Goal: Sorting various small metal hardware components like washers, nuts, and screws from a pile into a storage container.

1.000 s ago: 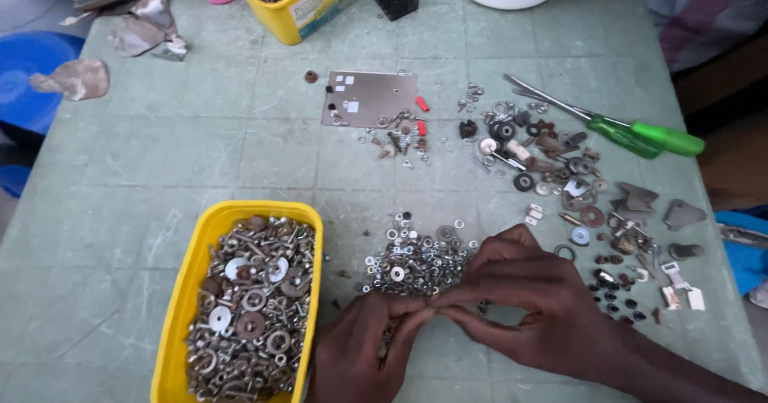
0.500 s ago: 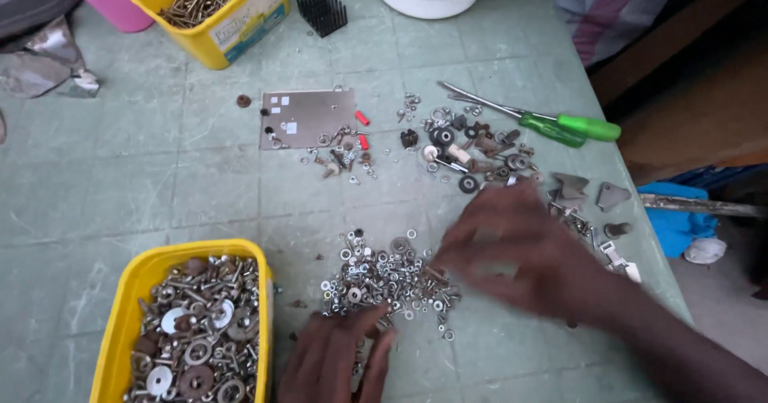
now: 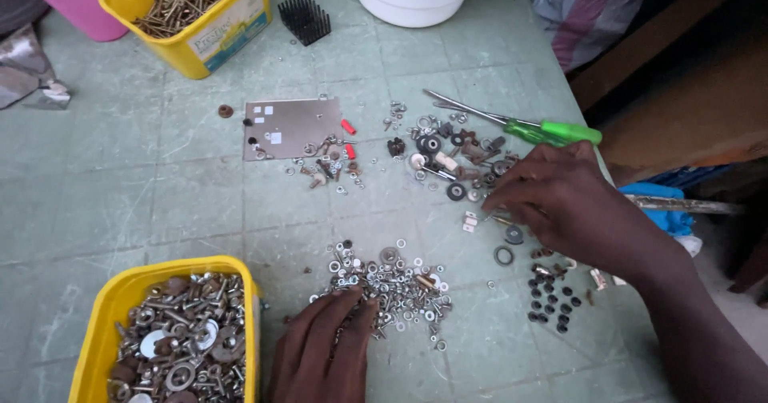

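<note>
Both hands flat among loose hardware on the green table.
Left hand — fingers spread, holding nothing — rests on the nut pile; right hand (grip hidden) touches mixed washers beside the green-handled screwdriver.

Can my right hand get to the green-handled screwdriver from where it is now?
Probably yes. The right hand rests just below the green-handled screwdriver, with only loose small parts between them and nothing lying over the handle.
</note>
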